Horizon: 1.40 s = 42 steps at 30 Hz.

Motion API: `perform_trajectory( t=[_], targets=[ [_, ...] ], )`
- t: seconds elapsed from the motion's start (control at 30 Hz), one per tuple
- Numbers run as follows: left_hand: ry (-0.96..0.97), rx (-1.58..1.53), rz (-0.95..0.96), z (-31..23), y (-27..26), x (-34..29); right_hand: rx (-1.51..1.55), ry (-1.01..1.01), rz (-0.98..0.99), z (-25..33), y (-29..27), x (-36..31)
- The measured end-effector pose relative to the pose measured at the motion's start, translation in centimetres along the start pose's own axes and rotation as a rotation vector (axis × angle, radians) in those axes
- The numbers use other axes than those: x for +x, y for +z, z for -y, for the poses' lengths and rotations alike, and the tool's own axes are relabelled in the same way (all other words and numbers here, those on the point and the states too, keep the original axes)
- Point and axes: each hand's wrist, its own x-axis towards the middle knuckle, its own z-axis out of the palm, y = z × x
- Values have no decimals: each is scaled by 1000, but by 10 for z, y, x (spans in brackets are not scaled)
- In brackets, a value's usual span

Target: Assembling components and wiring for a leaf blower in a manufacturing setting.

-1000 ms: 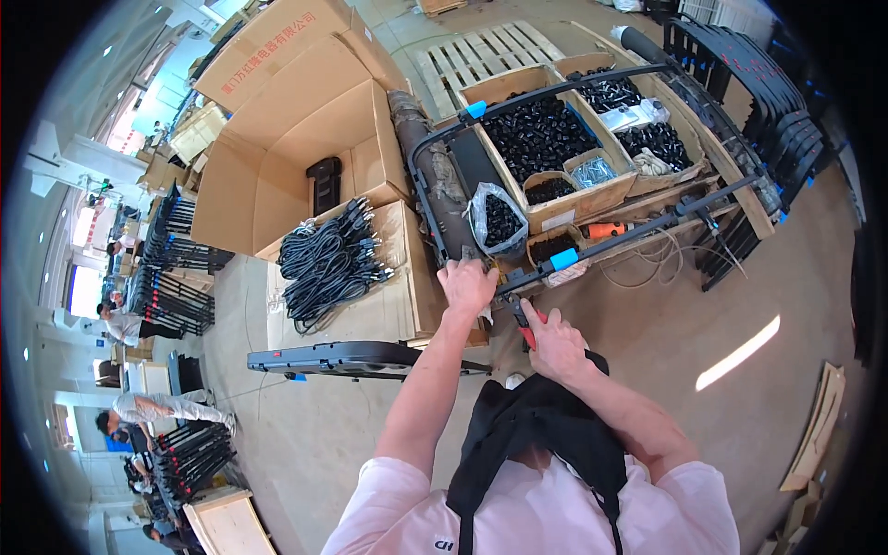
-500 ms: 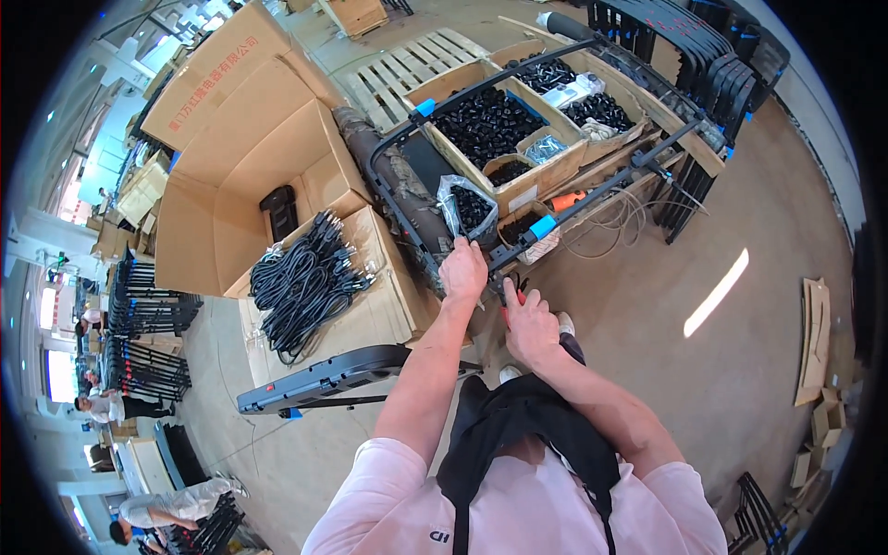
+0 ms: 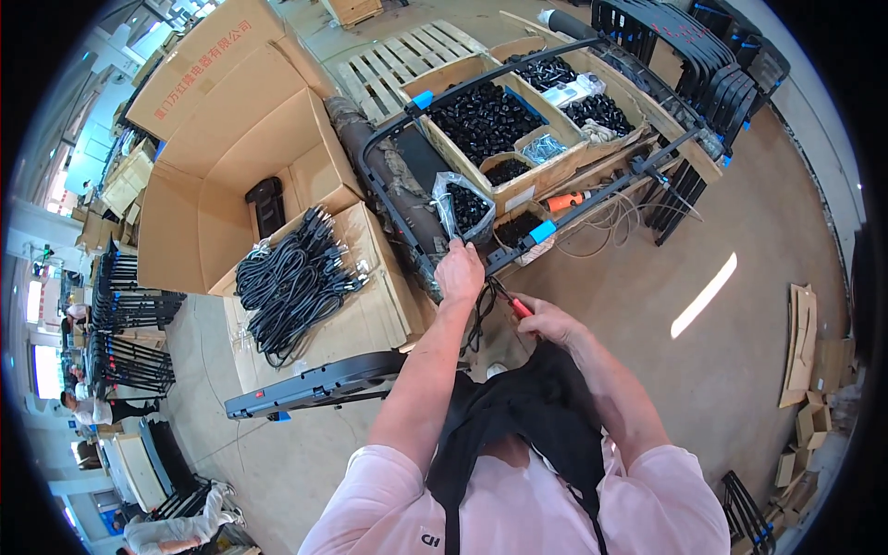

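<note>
My left hand (image 3: 460, 272) is closed at the near end of a black tubular metal frame (image 3: 396, 205), beside a clear bag of small black parts (image 3: 469, 209). The frame has blue tape pieces and lies across a padded stand and wooden bins. My right hand (image 3: 549, 321) grips red-handled pliers (image 3: 523, 307), their dark tip pointing up-left toward the frame's near end. Between my hands a black cable (image 3: 481, 317) hangs in a loop. My left fingertips are partly hidden, and so is the exact point where the cable joins the frame.
A wooden tray (image 3: 566, 141) holds black caps and screws. On the left, black cables (image 3: 298, 282) lie on a carton beside an open cardboard box (image 3: 180, 222). A black console (image 3: 314, 383) stands near my left arm. An orange-handled tool (image 3: 563, 201) lies under the frame.
My right hand has drawn back to the right and slightly down with the pliers, away from the frame's end. The black cable loop now shows hanging between my hands. My left hand stays at the frame.
</note>
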Motion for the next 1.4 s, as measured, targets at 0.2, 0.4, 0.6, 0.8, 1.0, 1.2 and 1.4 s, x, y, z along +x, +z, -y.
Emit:
perform_trajectory(
  t=[0.2,0.4,0.6,0.8,1.0,1.2,1.4],
  targets=[
    [-64,14,-14,-4,0,5,-943,219,-105,57,-10,-19],
    [-149,-41,-55,-16,0,6,-817,325,-91,50,-64,-15],
    [-265,-43,-116,-23,-6,5,-517,257,-214,-55,-72,118],
    [-257,-220,-140,-35,-4,9,139,526,-20,-136,-104,194],
    [-334,-378,-332,-32,-66,20,418,583,16,-119,-71,217],
    [-350,-155,-583,46,-180,71,832,673,41,-75,-72,184],
    [-400,178,-518,190,-287,198,205,301,56,-104,-146,128]
  ],
)
